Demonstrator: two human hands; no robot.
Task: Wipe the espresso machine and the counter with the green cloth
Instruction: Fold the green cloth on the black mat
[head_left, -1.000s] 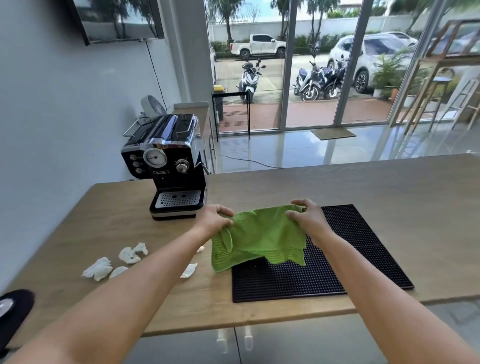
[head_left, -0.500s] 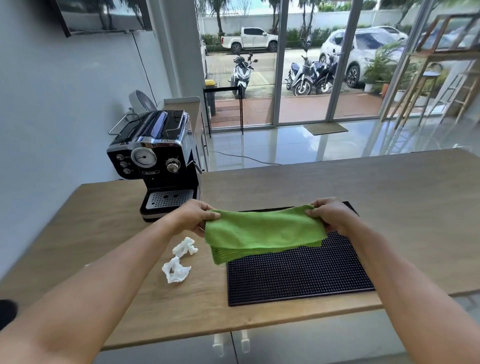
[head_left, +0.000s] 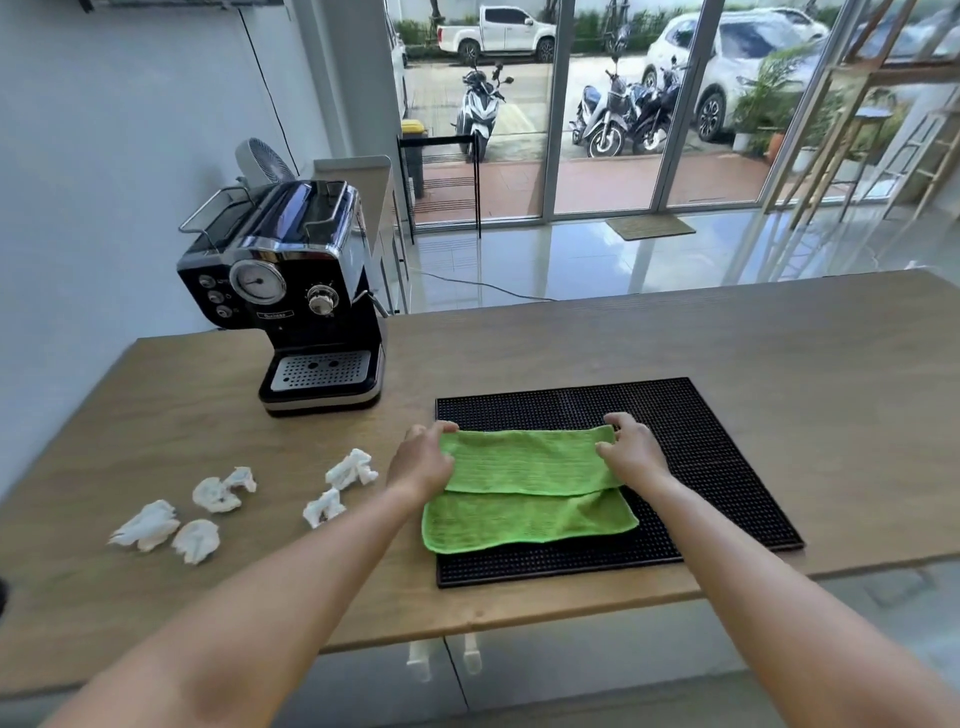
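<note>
- You've lowered the green cloth (head_left: 524, 488) from mid-air since half a second ago; it now lies folded on the near left part of the black mat (head_left: 717, 457).
- Crumpled white tissue scraps (head_left: 150, 530) lie at the near left of the counter (head_left: 779, 353).
- Beyond them stands the espresso machine (head_left: 296, 291), apart from the cloth.
- Your left hand (head_left: 421, 462) pinches the cloth's far left corner.
- Your right hand (head_left: 631, 449) pinches its far right corner.

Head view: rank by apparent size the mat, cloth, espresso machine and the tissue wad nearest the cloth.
1. mat
2. espresso machine
3. cloth, folded over
4. tissue wad
The machine stands farther back than the mat, so their true order is unsure.
</note>
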